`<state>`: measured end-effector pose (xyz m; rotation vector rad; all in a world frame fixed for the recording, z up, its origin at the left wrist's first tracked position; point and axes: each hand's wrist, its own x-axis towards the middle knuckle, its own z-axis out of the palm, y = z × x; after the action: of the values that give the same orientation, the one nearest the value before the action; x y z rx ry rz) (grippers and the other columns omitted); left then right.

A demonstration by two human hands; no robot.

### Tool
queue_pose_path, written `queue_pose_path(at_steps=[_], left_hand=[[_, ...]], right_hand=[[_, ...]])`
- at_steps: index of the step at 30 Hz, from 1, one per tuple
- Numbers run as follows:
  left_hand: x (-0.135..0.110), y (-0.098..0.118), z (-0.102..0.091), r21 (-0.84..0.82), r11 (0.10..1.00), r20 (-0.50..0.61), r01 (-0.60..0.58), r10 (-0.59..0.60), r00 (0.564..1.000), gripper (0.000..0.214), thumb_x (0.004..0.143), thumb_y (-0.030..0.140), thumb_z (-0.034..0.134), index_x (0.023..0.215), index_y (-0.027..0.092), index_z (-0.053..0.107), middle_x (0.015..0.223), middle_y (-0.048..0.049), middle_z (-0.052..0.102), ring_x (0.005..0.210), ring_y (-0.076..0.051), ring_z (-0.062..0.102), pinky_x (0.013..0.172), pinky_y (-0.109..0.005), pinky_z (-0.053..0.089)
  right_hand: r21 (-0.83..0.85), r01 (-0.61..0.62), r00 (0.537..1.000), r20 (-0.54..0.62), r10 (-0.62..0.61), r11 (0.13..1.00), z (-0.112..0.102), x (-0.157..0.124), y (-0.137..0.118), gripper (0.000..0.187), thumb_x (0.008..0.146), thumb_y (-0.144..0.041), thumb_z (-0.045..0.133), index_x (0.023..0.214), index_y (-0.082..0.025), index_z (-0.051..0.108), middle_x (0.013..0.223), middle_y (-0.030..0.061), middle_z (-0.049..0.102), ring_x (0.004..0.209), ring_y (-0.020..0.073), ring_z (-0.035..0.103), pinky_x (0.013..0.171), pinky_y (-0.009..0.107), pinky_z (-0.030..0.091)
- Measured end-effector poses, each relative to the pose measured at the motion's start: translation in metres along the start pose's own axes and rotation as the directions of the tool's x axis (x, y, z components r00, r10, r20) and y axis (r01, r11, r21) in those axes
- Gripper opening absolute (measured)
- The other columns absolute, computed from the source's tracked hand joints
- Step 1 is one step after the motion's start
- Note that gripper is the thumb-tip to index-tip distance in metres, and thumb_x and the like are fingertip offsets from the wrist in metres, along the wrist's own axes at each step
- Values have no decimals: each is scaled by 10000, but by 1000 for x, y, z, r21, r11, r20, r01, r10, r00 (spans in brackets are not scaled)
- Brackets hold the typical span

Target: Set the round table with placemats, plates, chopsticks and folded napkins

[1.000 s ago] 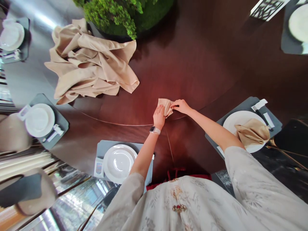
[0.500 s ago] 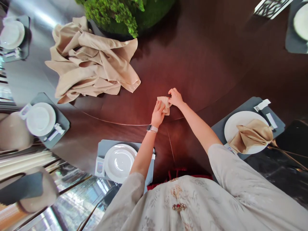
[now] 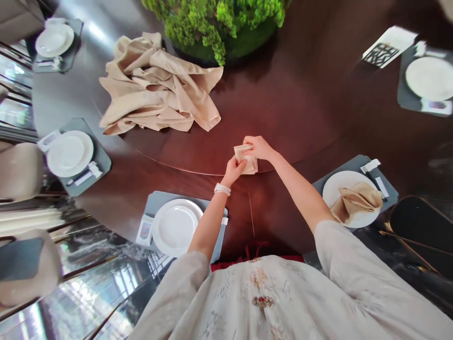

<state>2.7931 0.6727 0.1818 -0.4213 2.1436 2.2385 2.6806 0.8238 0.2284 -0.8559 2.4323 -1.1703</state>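
Both my hands meet over a small folded beige napkin (image 3: 247,159) on the dark round wooden table (image 3: 290,113). My left hand (image 3: 234,171), with a watch on its wrist, grips the napkin's lower left side with closed fingers. My right hand (image 3: 257,147) pinches its upper edge from the right. A white plate (image 3: 177,227) on a grey placemat (image 3: 155,208) lies just below my left forearm.
A heap of loose beige napkins (image 3: 159,92) lies at the upper left beside a green moss centrepiece (image 3: 219,21). On the right, a plate (image 3: 348,198) carries a folded napkin (image 3: 357,200). More place settings sit at the left (image 3: 70,153), far left (image 3: 54,40) and far right (image 3: 428,78).
The view has shifted, so the table items sit further right and lower. My hands have kept hold of the napkin and folded it into a tighter bundle.
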Motion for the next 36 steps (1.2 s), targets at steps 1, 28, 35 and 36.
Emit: queue_pose_path(at_steps=[1, 28, 35, 36], left_hand=[[-12, 8, -1, -29, 999, -2, 14, -14, 1000, 327, 773, 329, 771, 999, 129, 642, 848, -37, 704, 814, -170, 676, 774, -285, 550], [-323, 30, -149, -177, 975, 499, 133, -28, 866, 450, 685, 417, 862, 1036, 161, 744, 995, -73, 770, 944, -241, 724, 876, -378, 591], [-394, -13, -238, -207, 926, 487, 315, -182, 854, 550, 685, 414, 865, 1143, 161, 697, 1165, -109, 735, 1063, -242, 703, 970, -384, 560], [-397, -19, -252, -206, 916, 517, 344, -196, 833, 578, 688, 413, 865, 1179, 170, 679, 1191, -111, 725, 1074, -241, 701, 969, -381, 561]], right_hand=[[18, -23, 986, -163, 25, 1000, 0, -16, -12, 251, 752, -351, 706, 932, -185, 649, 848, 17, 666, 808, 182, 599, 750, 289, 455], [550, -252, 542, -602, 586, 797, 268, -330, -264, 388, 871, -598, 555, 995, -237, 622, 782, 24, 632, 737, 206, 627, 631, 316, 539], [442, -492, 386, -661, 643, 750, 391, -347, -322, 366, 952, -548, 407, 906, -231, 583, 794, 69, 658, 761, 248, 649, 728, 363, 537], [378, -551, 385, -676, 629, 744, 404, -344, -329, 352, 967, -517, 378, 914, -233, 579, 821, 89, 669, 794, 267, 661, 758, 381, 535]])
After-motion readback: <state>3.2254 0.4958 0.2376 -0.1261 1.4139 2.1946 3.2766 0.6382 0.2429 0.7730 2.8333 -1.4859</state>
